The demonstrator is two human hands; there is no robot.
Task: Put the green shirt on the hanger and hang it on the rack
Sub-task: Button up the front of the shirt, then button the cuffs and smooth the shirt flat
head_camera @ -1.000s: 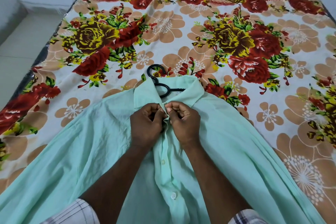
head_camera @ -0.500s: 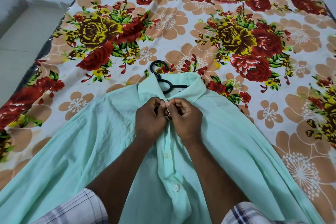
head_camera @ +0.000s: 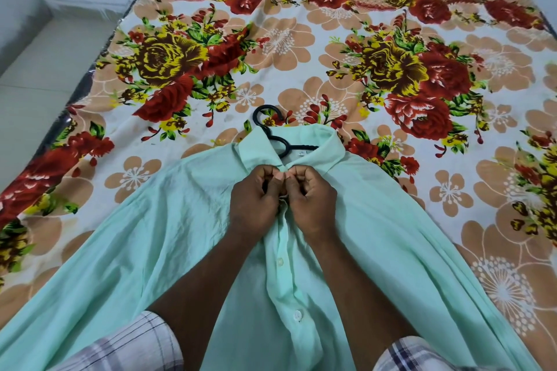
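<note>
On my remote feed, checked sleeves frame the green shirt, spread front-up on the bed. Just below its collar, my left hand and right hand meet knuckle to knuckle, the curled fingers of both pinching the top of the shirt's front placket. Beyond them the black hanger sits inside the neck, its hook lying on the floral bedsheet.
</note>
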